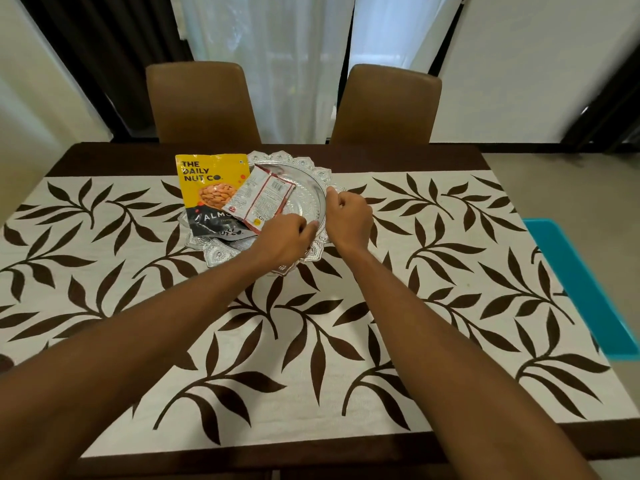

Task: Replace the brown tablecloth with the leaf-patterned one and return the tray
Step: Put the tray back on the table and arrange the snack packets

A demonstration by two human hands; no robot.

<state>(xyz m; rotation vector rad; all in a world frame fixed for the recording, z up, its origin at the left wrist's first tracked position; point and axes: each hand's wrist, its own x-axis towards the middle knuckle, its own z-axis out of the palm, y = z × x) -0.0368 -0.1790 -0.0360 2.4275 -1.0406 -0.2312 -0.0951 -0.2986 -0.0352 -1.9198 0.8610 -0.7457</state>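
Note:
The white tablecloth [346,341] with brown leaf prints lies spread over the dark table. A round ornate silver tray [308,183] rests on it at the far middle. A yellow almond pouch [211,185] and a white-and-red snack packet [263,195] lie in the tray. My left hand [282,239] is curled over the tray's near rim. The tray's right rim is pinched by my right hand [348,216]. No brown tablecloth is in view.
Two brown chairs [204,102] [388,105] stand at the table's far side, before white curtains. A turquoise object [581,289] sits beside the table's right end. Dark table edge [346,455] runs along the near side.

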